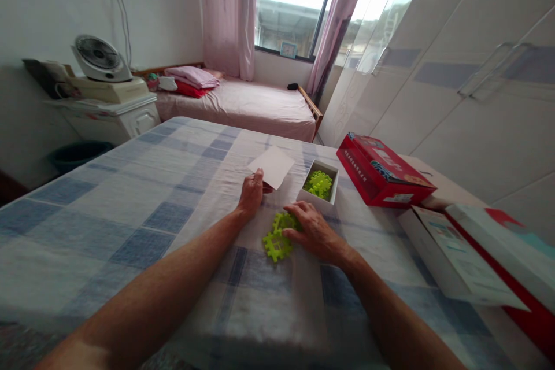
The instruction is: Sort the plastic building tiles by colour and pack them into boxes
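My left hand (251, 192) is closed on the near left edge of a flat white card (274, 165), its thumb on top and some fingers underneath. My right hand (313, 228) reaches over bright green interlocking pieces (277, 244) with notched edges, lying on the cloth. Its thumb and fingers are apart, and the fingertips touch or hover just over the pieces; which of these I cannot tell. Just beyond that hand stands an open white box (317, 203) with more green notched pieces (319, 184) inside.
A blue and white checked cloth (173, 217) covers the table. To the right stand a red box (381, 170) and a white carton (455, 254). A bed (260, 107) lies beyond the table, and a fan (99, 56) sits on a cabinet at far left.
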{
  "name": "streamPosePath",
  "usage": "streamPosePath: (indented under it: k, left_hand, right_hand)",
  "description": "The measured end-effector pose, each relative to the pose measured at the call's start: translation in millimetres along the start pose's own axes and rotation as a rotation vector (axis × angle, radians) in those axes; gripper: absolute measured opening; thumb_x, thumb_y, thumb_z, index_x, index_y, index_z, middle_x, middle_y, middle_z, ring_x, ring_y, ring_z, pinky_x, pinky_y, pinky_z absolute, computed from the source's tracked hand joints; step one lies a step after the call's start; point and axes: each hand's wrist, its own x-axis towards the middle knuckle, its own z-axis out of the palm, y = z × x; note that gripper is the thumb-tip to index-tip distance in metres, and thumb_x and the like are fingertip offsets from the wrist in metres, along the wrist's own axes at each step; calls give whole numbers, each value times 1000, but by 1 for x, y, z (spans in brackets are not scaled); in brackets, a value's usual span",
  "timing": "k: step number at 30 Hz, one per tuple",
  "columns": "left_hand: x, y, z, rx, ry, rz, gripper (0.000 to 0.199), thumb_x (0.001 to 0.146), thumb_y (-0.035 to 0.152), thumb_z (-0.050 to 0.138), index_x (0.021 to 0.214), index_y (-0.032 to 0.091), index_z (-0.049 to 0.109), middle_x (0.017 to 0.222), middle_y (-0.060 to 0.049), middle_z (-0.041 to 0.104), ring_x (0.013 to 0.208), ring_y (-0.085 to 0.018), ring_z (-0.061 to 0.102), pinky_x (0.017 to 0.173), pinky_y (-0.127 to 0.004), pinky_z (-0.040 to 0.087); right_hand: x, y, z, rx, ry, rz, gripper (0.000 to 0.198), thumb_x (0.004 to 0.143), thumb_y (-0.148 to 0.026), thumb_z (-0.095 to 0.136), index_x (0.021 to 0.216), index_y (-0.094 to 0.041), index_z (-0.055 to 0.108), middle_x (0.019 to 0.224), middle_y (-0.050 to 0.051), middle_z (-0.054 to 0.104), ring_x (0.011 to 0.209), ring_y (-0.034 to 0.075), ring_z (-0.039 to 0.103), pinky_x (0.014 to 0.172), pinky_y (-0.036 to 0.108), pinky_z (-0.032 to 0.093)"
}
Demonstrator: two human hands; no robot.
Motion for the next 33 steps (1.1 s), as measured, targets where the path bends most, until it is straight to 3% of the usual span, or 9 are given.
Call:
streamPosePath:
  k: [4,9,11,14,17,21,23,27,33]
  left_hand:
    - [0,1,0,-1,-2,-3,49,75,60,48,65,13,59,54,-5,64,50,-17,62,52,-28,52]
    - [0,0,0,-5,0,-7,49,75,59,48,65,13,60,55,-5,64,49,-16,61,52,-28,52]
    - [1,-1,0,-3,-1,-6,49,76,59,47,64,13,60,54,-5,64,49,-17,62,52,-28,52]
    - [1,-1,0,1,1,-4,49,75,59,48,64,13,60,53,-5,64,49,-17,61,51,-28,52]
    - [0,0,0,0,8,-7,49,74,59,50,64,12,61,53,-4,63,48,-16,60,51,-28,52]
    - [0,1,1,-10,15,-14,49,74,59,50,66,12,62,56,-4,64,50,-15,60,52,-28,52]
    - [0,1,1,-13,14,-18,49,74,59,51,67,12,62,56,-4,64,50,-15,59,52,-28,52]
    - [-1,1,0,-18,5,-17,49,73,59,52,66,12,61,54,-3,62,50,-15,59,52,-27,52]
    - [0,-1,-2,-12,-19,-1,51,73,60,52,72,11,63,59,-5,66,53,-16,61,53,-28,52]
  right_hand:
    - [0,2,0,64,47,48,48,74,-24,66,119,-15,52,106,9,51,100,19,50,91,34,40]
    - [1,5,-10,247,134,98,21,71,-18,61,91,-16,57,87,1,51,82,14,51,78,29,43]
    - [0,2,-16,413,103,137,18,73,-18,56,91,-16,56,81,0,53,75,12,51,70,27,44]
    - [-3,-5,-18,598,-48,129,34,74,-18,55,108,-17,55,91,1,57,75,11,54,67,24,46]
    - [-7,-13,-10,441,-109,41,46,72,-14,59,117,-20,56,100,3,58,80,12,55,74,26,46]
    - [-11,-17,0,228,-125,-14,36,74,-19,64,110,-20,62,103,5,56,83,13,54,80,28,44]
    - [-12,-15,1,207,-130,-8,34,75,-21,63,108,-19,61,105,5,55,87,14,54,83,29,44]
    - [-14,-11,3,191,-134,-35,48,76,-23,63,123,-21,52,107,6,54,96,17,53,89,32,41]
    - [-11,-16,5,150,-156,-5,34,73,-20,64,107,-22,61,110,5,53,100,19,52,89,35,40]
